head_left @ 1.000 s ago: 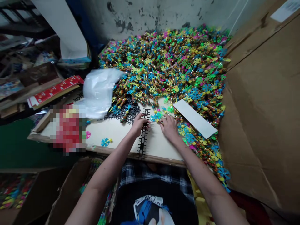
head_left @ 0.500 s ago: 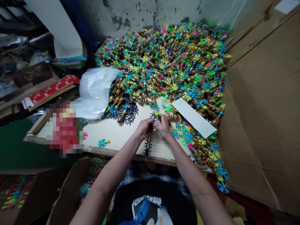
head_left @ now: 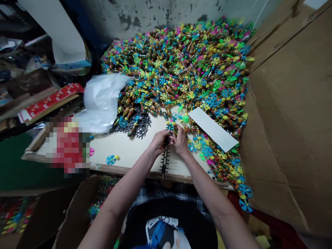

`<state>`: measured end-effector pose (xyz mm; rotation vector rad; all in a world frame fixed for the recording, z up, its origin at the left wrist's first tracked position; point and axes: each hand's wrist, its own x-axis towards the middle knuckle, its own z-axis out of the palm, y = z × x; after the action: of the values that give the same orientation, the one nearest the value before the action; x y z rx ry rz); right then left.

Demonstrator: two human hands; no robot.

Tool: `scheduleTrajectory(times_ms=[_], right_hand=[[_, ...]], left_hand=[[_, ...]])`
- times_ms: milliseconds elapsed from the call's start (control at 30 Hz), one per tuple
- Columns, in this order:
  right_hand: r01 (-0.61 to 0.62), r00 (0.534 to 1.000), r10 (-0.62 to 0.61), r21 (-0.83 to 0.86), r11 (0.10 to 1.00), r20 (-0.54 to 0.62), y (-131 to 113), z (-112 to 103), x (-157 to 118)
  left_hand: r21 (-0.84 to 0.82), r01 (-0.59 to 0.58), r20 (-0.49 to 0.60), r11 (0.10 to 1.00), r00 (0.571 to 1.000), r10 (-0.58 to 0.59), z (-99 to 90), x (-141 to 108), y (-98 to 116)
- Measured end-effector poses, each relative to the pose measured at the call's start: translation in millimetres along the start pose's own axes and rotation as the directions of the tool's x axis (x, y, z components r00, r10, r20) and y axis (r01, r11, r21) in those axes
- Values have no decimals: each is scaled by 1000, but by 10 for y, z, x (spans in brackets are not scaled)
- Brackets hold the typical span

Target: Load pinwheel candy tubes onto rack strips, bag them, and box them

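Note:
A black plastic strip with short prongs along both sides [head_left: 164, 160] lies lengthwise on the table, its near end at the front edge. My left hand [head_left: 160, 141] is closed on the strip's far part from the left. Close against it, my right hand [head_left: 180, 141] has its fingers bent in a pinch at the strip's right side. Small yellow and blue pieces show at the strip's far end, just beyond my fingertips. Past them spreads a large heap of candy-filled clear tubes with little fan tops [head_left: 178, 69]. What sits between my fingers is partly hidden.
A white card strip [head_left: 213, 129] lies on the heap's right side. To the left are clear plastic bags [head_left: 102, 103], more black strips [head_left: 141, 122] and a loose blue fan [head_left: 111, 159]. A large cardboard box [head_left: 287, 114] stands at the right; an open box [head_left: 75, 207] is below left.
The view has shifted slightly. Both hands stay at the strip, with slightly more of its pronged far end and the yellow pieces showing beyond my fingers.

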<state>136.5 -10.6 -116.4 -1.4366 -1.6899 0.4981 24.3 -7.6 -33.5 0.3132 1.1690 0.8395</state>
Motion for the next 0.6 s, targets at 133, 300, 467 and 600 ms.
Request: scheduleTrajectory(times_ms=[133,300,467,600], right_hand=[[-43,999,38,174,984,29,-8,33,5],[-166,984,175,400,901,15,22,83,12],[-174,978,195,227,958,-71,17,16,5],[-125,986,128,39,991,-106,-3,-46,-3]], left_hand=[[30,-7,-5,1000,1000,7,-41,-17,48],[75,-18,3,997,1000,18,-79,-23,34],[75,-24,27,997,999,22,-28,-32,-7],[78,-24,20,997,1000,22,12,-48,-21]])
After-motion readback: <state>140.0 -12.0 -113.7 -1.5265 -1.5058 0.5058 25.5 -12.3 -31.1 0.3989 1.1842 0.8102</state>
